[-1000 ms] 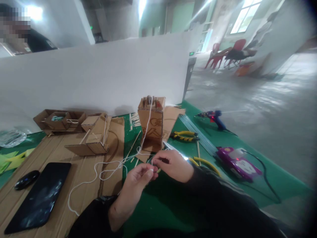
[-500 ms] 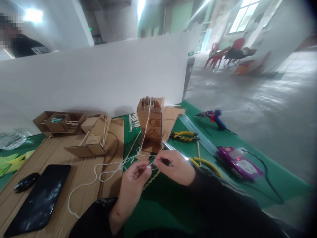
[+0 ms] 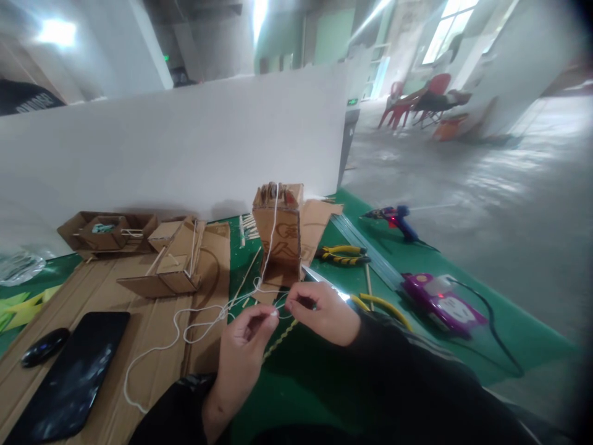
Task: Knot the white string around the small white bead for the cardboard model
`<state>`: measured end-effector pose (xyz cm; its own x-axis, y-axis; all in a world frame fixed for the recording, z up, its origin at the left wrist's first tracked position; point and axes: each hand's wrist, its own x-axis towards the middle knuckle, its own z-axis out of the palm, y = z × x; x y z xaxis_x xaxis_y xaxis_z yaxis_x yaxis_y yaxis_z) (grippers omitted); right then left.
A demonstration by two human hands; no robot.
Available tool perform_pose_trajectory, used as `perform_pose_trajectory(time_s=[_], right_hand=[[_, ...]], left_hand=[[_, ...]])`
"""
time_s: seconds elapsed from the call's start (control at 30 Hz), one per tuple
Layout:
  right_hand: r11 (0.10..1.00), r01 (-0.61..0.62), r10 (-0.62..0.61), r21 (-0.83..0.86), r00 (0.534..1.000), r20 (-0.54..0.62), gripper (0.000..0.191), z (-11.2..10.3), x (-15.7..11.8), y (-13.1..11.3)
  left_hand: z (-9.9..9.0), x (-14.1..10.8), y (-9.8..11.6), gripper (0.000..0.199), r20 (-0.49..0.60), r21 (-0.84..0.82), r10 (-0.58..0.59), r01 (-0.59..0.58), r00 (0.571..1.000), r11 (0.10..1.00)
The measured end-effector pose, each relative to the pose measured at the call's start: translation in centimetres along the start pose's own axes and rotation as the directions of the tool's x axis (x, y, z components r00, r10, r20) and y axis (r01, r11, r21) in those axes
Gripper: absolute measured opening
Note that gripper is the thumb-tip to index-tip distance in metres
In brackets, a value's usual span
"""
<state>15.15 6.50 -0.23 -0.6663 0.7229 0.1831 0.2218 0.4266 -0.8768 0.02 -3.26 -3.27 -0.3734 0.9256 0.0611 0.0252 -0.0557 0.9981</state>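
Thumb and index finger of my left hand (image 3: pixel 245 343) are pinched on a white string (image 3: pixel 152 351). Just right of it, my right hand (image 3: pixel 324 311) also pinches the string, a small loop showing between the two hands. Beyond them stands an upright cardboard tower (image 3: pixel 279 235) with an open lower front and small round pieces at its top. The string runs over that top and down its front, then spreads in loose loops to the left across a flat cardboard sheet (image 3: pixel 152 321). Scissors (image 3: pixel 331 282) with yellow handles lie beside my right hand, partly hidden by it.
On the green table (image 3: pixel 426 247) at right lie yellow-black pliers (image 3: pixel 345 254), a glue gun (image 3: pixel 393 219), clear glue sticks (image 3: pixel 365 247) and a purple power strip (image 3: pixel 442 303). At left are cardboard models (image 3: pixel 173 256), a phone (image 3: pixel 74 371) and a black mouse (image 3: pixel 45 347). A white partition (image 3: pixel 185 142) stands behind.
Both hands keep their pinch on the string, with the gap between them slightly changed. The whole view has shifted a little, and the person behind the partition shows less.
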Motion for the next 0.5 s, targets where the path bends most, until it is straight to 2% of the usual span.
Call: perform_pose_trajectory(time_s=[0.1, 0.3, 0.4, 0.5], right_hand=[[0.999, 0.034, -0.034, 0.011, 0.999, 0.0, 0.016, -0.04, -0.04, 0.02], [0.982, 0.185, -0.183, -0.035, 0.982, 0.055, 0.018, 0.21, -0.35, -0.41], [0.963, 0.267, -0.263, -0.047, 0.962, 0.076, 0.018, 0.51, -0.47, -0.33], [0.939, 0.338, -0.331, -0.068, 0.939, 0.092, 0.018, 0.61, -0.55, -0.08]], left_hand=[[-0.01, 0.07, -0.13, 0.015, -0.008, 0.063, 0.047, -0.047, 0.999, 0.997], [-0.03, 0.24, -0.54, 0.015, 0.007, 0.233, 0.086, -0.085, 0.996, 0.969], [-0.15, 0.34, -0.49, 0.015, 0.027, 0.194, 0.06, -0.064, 0.998, 0.979], [-0.22, 0.57, -0.36, 0.016, 0.027, 0.062, -0.021, 0.019, 0.999, 0.998]])
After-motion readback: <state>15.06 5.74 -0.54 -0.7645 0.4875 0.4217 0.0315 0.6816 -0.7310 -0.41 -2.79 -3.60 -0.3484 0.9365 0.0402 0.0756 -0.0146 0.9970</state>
